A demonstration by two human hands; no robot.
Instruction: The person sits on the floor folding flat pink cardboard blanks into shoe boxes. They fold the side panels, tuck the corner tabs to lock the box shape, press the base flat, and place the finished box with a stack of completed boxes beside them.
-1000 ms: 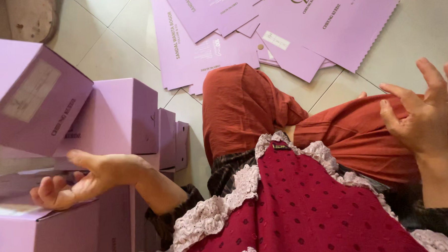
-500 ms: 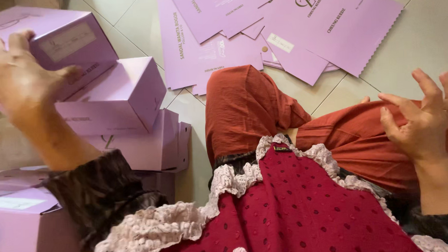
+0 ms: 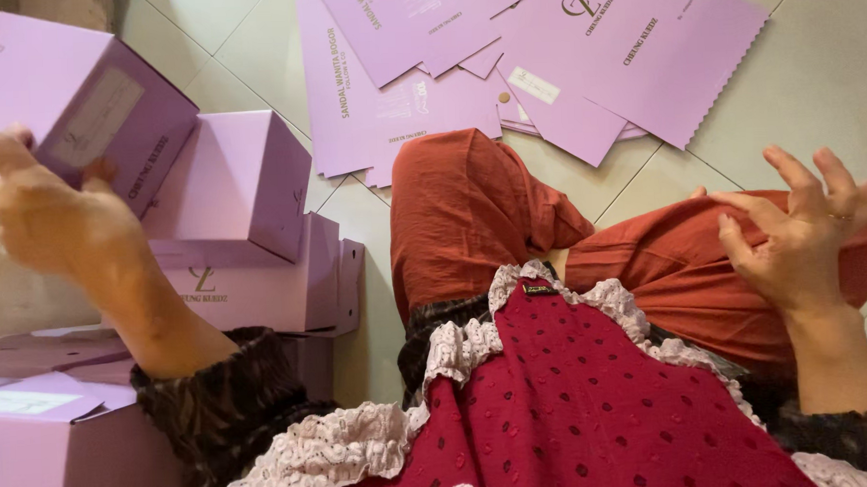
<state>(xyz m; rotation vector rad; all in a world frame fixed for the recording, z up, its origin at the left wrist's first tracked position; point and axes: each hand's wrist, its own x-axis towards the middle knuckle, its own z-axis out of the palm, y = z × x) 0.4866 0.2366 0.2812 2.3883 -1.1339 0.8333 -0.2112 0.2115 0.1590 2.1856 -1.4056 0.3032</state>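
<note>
Left hand (image 3: 53,214) gripping a lilac box (image 3: 73,98) above stacked lilac boxes (image 3: 251,240); right hand (image 3: 803,235) spread wide, empty, over the red-trousered knee (image 3: 684,273).

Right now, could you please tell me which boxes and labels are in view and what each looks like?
Lilac box: upper left, gripped by the left hand, pale rectangular label on its side.
Stacked lilac boxes: left, beneath it, closed.
Flat lilac box sheets: spread on the tiled floor, top centre, zigzag edges.
Right hand: empty, over the knee.

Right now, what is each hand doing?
Left hand: gripping the top lilac box on the stack.
Right hand: open, holding nothing, over the knee.
</note>
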